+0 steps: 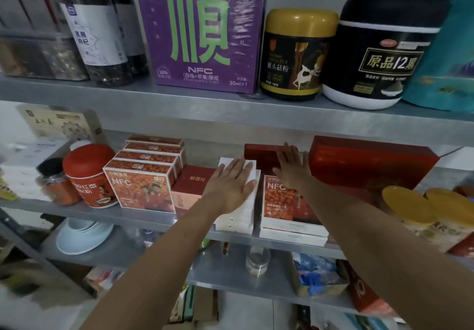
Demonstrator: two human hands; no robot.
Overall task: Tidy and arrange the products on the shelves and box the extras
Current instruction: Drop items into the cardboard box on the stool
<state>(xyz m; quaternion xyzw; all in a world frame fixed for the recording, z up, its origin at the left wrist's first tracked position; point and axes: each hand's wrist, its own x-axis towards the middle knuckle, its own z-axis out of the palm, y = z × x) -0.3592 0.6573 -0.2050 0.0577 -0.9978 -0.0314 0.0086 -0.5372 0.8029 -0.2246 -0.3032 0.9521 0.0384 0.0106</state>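
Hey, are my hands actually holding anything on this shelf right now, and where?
Nothing is gripped. The left hand lies flat, fingers spread, on top of the white box stack. The right hand is open, palm down over the NFC box; contact cannot be told.

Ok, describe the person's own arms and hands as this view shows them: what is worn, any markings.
Both forearms are bare: no sleeve shows up to the frame edge. The left hand and right hand wear no gloves. No watch, bracelet or ring is visible, nor any marking. Both show five fingers, nails short as far as the blur allows.
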